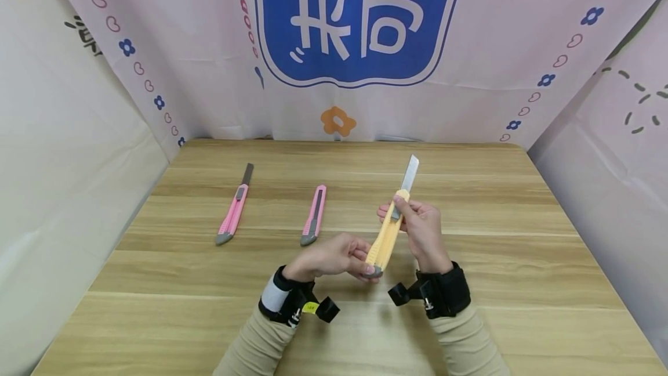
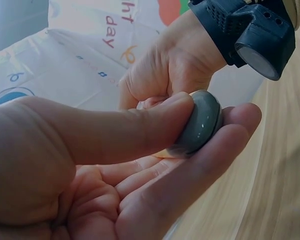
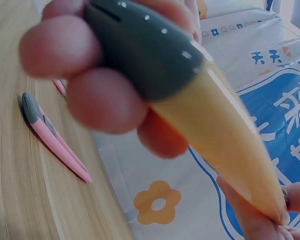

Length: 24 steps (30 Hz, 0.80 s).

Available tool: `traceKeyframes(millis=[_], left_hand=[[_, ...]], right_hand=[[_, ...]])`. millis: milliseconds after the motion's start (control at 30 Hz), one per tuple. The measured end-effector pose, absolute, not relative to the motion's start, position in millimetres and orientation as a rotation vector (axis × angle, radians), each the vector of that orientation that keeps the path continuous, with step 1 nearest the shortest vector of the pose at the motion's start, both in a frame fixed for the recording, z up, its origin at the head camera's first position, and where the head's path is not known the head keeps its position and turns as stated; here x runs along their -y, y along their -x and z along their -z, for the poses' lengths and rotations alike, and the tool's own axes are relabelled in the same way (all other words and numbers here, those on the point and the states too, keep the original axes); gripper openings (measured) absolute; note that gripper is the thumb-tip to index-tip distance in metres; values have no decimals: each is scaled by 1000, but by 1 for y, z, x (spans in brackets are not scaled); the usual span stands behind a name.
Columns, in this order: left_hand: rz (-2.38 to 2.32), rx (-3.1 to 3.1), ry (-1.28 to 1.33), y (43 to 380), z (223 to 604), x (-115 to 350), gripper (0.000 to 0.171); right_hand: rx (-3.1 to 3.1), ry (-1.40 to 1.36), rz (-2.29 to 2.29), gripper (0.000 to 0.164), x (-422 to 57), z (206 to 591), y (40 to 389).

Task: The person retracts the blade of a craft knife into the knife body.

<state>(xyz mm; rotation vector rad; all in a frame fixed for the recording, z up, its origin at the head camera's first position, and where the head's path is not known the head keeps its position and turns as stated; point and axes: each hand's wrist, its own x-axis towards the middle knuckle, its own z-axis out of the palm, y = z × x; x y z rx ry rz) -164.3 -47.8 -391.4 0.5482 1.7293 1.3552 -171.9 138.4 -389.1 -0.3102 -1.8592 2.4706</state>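
A yellow utility knife (image 1: 387, 237) is held tilted above the table, its blade (image 1: 410, 173) extended and pointing to the back. My left hand (image 1: 339, 255) pinches the grey end cap (image 2: 202, 122) between thumb and fingers. Higher up the handle, my right hand (image 1: 421, 231) grips it, with the thumb on the grey slider (image 1: 396, 212). In the right wrist view the yellow handle (image 3: 215, 135) crosses close to the camera, and the blade is out of sight there.
On the wooden table (image 1: 522, 283) lies a pink utility knife (image 1: 236, 209) at the left, blade extended. A second pink utility knife (image 1: 315, 213) lies nearer the middle, with no blade showing. A printed cloth (image 1: 219, 97) hangs behind the table.
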Motion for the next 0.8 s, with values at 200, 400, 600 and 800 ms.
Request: traceKeyframes(millis=[200,400,600,800], left_hand=[[-1371,-1734,-543,164,391,48,27],[-1376,-1764,-526,163,390,46,26],[-1386,-1760,-523,164,391,46,26],[-1386,-1754,-533,164,391,47,27]], right_hand=[[1863,328,-2498,31,-138,390,173],[1912,349,-2524,43,-139,389,173],[2001,360,-2537,53,-139,389,172],[1988,348,-2516,48,-138,389,172]])
